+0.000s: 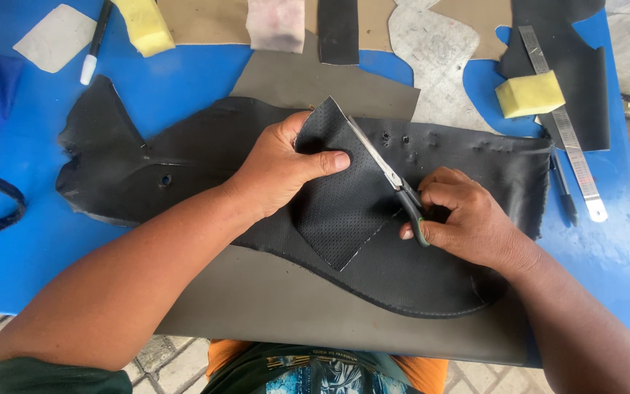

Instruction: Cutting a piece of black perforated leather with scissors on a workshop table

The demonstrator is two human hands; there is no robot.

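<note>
1. The left hand (278, 171) pinches the perforated black leather piece (340, 201), lifted over the black hide (184, 157) on the blue bench (30, 219).
2. The right hand (464, 219) grips the scissors (395, 179), cutting its edge.
3. It looks thin and floppy; best held near the cut.

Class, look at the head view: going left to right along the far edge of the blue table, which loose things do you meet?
White-tipped marker → yellow sponge → pinkish-white sponge → black strip → second yellow sponge → metal ruler.
</note>
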